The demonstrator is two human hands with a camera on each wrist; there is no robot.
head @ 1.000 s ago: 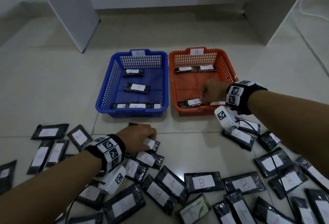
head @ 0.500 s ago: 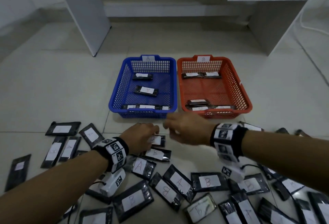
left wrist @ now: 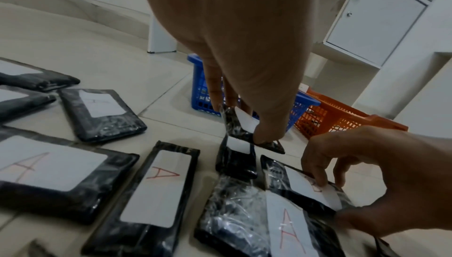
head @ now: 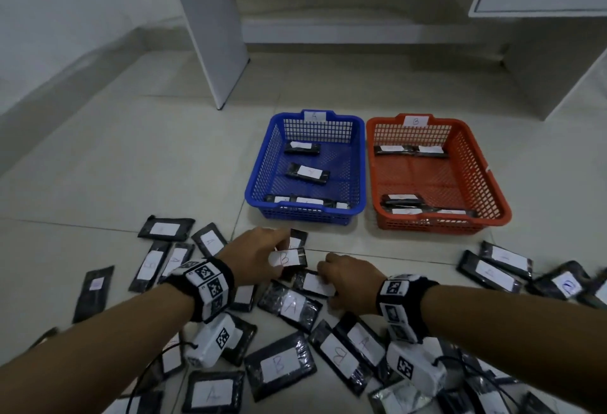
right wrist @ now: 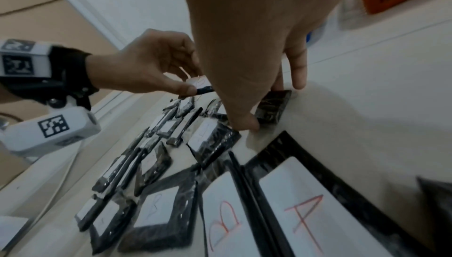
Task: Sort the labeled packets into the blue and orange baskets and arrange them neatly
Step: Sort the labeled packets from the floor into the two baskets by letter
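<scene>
Both hands work the packet pile in the lower middle of the head view.
The left hand [head: 254,254] now pinches a B-labelled packet [head: 289,259] lifted off the floor; 0.5 s ago it only reached there. The right hand [head: 349,282] has dropped from mid-air onto another packet [head: 313,284], thumb and fingertips pinching its edges. Blue basket [head: 359,164] and orange basket [head: 492,190] sit side by side at centre right, their packets unchanged.
</scene>
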